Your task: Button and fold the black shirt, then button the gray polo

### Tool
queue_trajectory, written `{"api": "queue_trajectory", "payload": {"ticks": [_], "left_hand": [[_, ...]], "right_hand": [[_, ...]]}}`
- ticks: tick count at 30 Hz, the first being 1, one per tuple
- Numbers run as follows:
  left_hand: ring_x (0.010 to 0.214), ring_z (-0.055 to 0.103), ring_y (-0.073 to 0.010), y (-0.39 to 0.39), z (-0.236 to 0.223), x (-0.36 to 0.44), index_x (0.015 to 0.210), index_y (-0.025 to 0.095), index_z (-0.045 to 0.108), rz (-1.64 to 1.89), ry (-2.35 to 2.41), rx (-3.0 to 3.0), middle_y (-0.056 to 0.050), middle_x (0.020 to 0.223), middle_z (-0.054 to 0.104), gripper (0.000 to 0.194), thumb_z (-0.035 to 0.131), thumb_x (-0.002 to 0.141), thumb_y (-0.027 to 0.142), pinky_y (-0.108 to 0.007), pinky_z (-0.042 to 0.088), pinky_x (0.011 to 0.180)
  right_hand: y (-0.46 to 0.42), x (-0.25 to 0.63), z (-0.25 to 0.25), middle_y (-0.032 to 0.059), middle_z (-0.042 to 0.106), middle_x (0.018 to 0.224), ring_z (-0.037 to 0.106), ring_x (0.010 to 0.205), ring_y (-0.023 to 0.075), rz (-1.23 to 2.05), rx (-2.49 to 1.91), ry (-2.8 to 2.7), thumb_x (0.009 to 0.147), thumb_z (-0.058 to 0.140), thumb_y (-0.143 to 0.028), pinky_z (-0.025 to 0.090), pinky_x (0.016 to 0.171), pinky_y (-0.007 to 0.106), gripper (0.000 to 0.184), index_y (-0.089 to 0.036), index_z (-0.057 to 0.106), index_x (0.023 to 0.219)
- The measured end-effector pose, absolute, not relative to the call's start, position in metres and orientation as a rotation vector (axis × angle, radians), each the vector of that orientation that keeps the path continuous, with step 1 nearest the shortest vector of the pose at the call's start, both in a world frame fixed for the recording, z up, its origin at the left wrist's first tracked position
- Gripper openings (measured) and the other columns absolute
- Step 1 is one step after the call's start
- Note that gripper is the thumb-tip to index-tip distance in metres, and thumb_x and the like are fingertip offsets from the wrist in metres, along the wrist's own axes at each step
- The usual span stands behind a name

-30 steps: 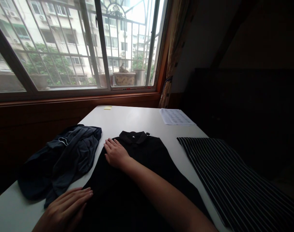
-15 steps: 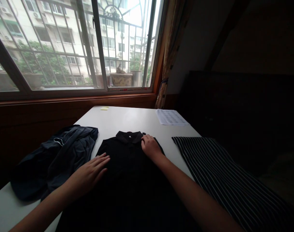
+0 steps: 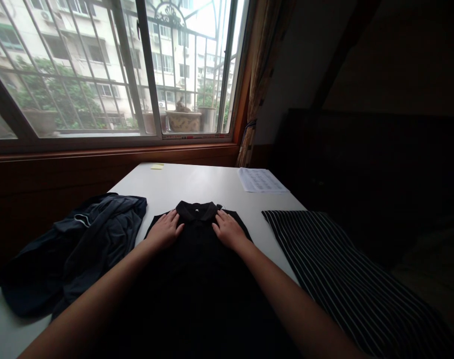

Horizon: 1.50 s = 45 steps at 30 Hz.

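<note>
Head view: the black shirt [image 3: 197,249] lies on the white table [image 3: 197,184], its collar [image 3: 187,213] directed toward the window [image 3: 155,75]. The left hand [image 3: 164,231] rests on the shirt beside the collar, fingers extended and released. The right hand [image 3: 229,231] rests at the collar's opposite side, fingers likewise extended and released. A crumpled dark garment [image 3: 99,239] lies to the left; a striped cloth [image 3: 335,259] lies to the right

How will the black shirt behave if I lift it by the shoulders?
The black shirt would probably droop: it is cloth spread flat on the white table. Its collar may hold shape better, as it shows crisp folded edges. Pushed, the shirt would likely wrinkle rather than roll, lying so flat.
</note>
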<state>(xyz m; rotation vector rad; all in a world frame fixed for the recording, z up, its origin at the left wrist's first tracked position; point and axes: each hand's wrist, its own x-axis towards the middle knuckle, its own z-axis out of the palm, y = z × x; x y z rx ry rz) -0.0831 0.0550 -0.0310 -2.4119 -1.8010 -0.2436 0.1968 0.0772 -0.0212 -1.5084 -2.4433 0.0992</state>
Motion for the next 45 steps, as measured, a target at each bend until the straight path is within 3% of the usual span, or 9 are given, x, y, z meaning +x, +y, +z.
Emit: {"api": "queue_trajectory", "payload": {"ticks": [8,15,23,35,45], "left_hand": [[0.152,0.027,-0.0298,0.056,-0.033,-0.091,0.148,0.009,0.045,-0.253,-1.799,-2.440,-0.019,0.160,0.036,0.059,0.037,0.103,0.046,-0.050,0.022,0.122],[0.152,0.028,-0.0294,0.055,-0.033,-0.091,0.148,0.010,0.046,-0.293,-1.800,-2.441,-0.019,0.159,0.037,0.059,0.036,0.103,0.047,-0.051,0.022,0.122],[0.149,0.033,-0.0294,0.053,-0.033,-0.095,0.146,0.012,0.050,-0.362,-1.793,-2.438,-0.015,0.157,0.043,0.055,0.040,0.102,0.043,-0.048,0.026,0.123],[0.141,0.044,-0.0321,0.050,-0.025,-0.092,0.138,0.006,0.058,-0.445,-1.745,-2.427,-0.019,0.147,0.054,0.052,0.044,0.100,0.039,-0.046,0.032,0.121],[0.137,0.049,-0.0290,0.051,-0.023,-0.092,0.135,0.014,0.061,-0.493,-1.725,-2.455,-0.014,0.144,0.058,0.046,0.043,0.099,0.037,-0.044,0.040,0.117]], "right_hand": [[0.078,0.204,-0.022,0.0123,0.029,0.164,0.020,0.154,0.0234,0.147,-1.518,-2.526,0.103,0.030,-0.054,0.012,0.125,0.042,0.069,-0.010,0.038,0.155],[0.076,0.206,-0.021,0.0122,0.026,0.165,0.018,0.155,0.0240,0.155,-1.515,-2.539,0.103,0.026,-0.059,0.013,0.126,0.044,0.075,-0.008,0.034,0.157],[0.070,0.209,-0.023,0.0124,0.028,0.164,0.020,0.154,0.0235,0.129,-1.500,-2.530,0.104,0.023,-0.056,0.014,0.126,0.044,0.072,-0.007,0.036,0.155],[0.072,0.212,-0.022,0.0122,0.031,0.164,0.025,0.153,0.0234,0.121,-1.484,-2.529,0.106,0.024,-0.051,0.018,0.125,0.042,0.067,-0.009,0.039,0.155],[0.069,0.214,-0.019,0.0109,0.030,0.164,0.023,0.153,0.0227,0.139,-1.484,-2.524,0.105,0.028,-0.051,0.018,0.125,0.042,0.065,-0.010,0.039,0.155]]}}
